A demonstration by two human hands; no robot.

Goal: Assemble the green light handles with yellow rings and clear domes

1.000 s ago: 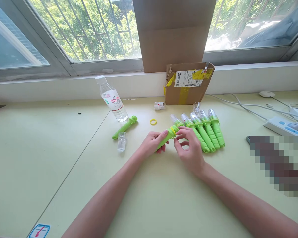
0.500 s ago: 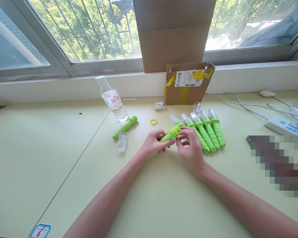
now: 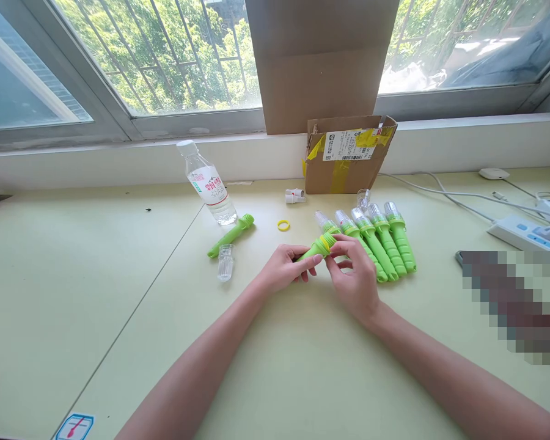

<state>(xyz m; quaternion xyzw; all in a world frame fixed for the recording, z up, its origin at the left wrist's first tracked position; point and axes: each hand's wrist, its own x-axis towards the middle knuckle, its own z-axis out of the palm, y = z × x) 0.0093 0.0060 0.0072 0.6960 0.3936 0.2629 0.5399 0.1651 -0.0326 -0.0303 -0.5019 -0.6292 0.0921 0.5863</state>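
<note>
My left hand (image 3: pixel 286 267) is closed around a green plastic flashlight handle (image 3: pixel 310 251), whose threaded end points up and to the right. Around the collar below the threads sits a yellow ring (image 3: pixel 325 242), slightly slanted. The fingers of my right hand (image 3: pixel 352 269) pinch the ring at the collar's right side; the exact contact is partly hidden. Beyond my hands lies a loose yellow ring (image 3: pixel 283 225). Another green handle (image 3: pixel 229 237) without a cap rests to the left, with a clear ribbed cap (image 3: pixel 225 263) beside it.
Several green flashlights with clear caps (image 3: pixel 398 232) lie in a row at right, near a loose clear cap (image 3: pixel 363 199). Small white parts (image 3: pixel 295 195) lie before a cardboard box (image 3: pixel 339 165). A water bottle (image 3: pixel 211 189) stands left; a power strip (image 3: pixel 522 232) is at right.
The handle has turned slightly in my hands, and the yellow ring's slant on it looks different. Both hands have shifted only a little.
</note>
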